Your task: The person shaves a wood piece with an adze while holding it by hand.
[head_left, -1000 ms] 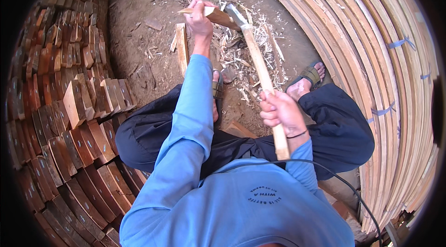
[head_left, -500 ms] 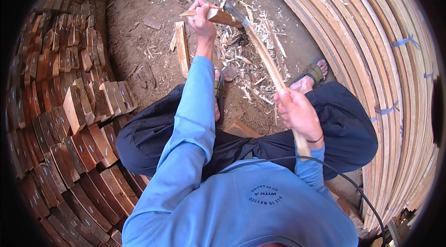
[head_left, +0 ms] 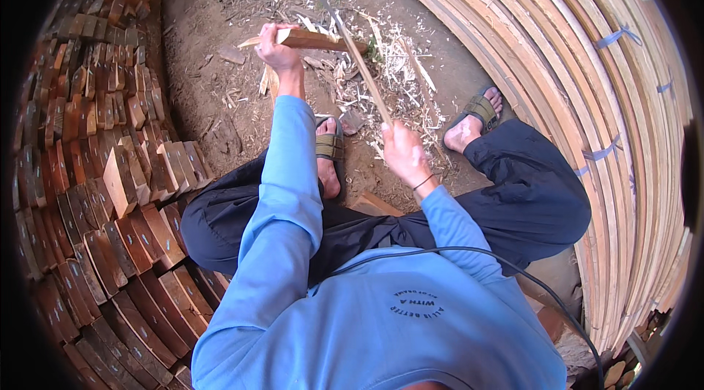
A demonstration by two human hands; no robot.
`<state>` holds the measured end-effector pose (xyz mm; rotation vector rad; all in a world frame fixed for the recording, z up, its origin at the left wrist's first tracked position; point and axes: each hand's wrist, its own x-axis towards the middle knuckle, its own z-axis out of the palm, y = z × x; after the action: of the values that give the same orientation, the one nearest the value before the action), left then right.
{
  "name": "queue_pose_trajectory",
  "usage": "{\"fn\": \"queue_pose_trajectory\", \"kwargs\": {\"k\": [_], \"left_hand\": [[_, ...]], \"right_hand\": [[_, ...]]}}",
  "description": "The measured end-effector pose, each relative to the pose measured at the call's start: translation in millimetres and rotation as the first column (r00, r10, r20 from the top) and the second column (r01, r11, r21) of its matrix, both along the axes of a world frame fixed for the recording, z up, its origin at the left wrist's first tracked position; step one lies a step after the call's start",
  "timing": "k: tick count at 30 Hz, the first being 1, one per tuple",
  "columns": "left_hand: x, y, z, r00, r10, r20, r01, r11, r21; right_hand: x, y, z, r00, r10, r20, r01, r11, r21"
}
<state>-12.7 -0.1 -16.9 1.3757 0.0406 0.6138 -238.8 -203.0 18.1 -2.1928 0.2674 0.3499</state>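
Observation:
My left hand (head_left: 280, 51) is closed round a piece of wood (head_left: 317, 39) with a thin, pointed end sticking out to the left. Its other end lies over the shavings. Ahead of my lap, my right hand (head_left: 405, 151) grips the long wooden handle of a machete (head_left: 372, 89). The narrow blade (head_left: 327, 7) points away, up and to the left, and passes in front of the wood's right end; whether they touch I cannot tell. Another wooden piece (head_left: 272, 84) lies on the ground, mostly hidden behind my left wrist.
Pale wood shavings (head_left: 407, 93) litter the dirt ground (head_left: 198, 82) between and beyond my sandalled feet. Stacked wooden blocks (head_left: 110, 258) line the left side. Long bundled wooden strips (head_left: 572, 82) curve along the right. A black cable (head_left: 543, 276) crosses my shirt.
The machete has swung left and away from its place against the wood's right end. My right hand has moved forward and left; my left hand has shifted left with the wood.

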Motion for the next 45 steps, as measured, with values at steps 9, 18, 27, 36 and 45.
{"fn": "queue_pose_trajectory", "kwargs": {"k": [9, 18, 27, 36, 45], "left_hand": [[-8, 28, -13, 0.995, 0.055, -0.086, -0.078, 0.953, -0.294], [0, 23, -9, 0.995, 0.041, -0.088, -0.072, 0.917, -0.393], [0, 23, -10, 0.998, 0.047, -0.043, -0.058, 0.951, -0.304], [0, 4, -1, 0.998, 0.063, -0.021, -0.063, 0.998, 0.014], [0, 17, -6, 1.000, 0.012, -0.008, -0.014, 0.958, -0.287]], "right_hand": [[-28, 20, -16, 0.998, 0.033, -0.055, -0.038, 0.995, -0.087], [-21, 25, -19, 0.988, -0.048, 0.146, 0.051, 0.999, -0.016], [-23, 24, -33, 0.994, -0.017, 0.110, 0.024, 0.998, -0.065], [-33, 24, -44, 0.998, -0.033, -0.059, 0.034, 0.999, 0.026], [3, -25, 13, 0.936, -0.169, -0.309, 0.352, 0.454, 0.819]]}}
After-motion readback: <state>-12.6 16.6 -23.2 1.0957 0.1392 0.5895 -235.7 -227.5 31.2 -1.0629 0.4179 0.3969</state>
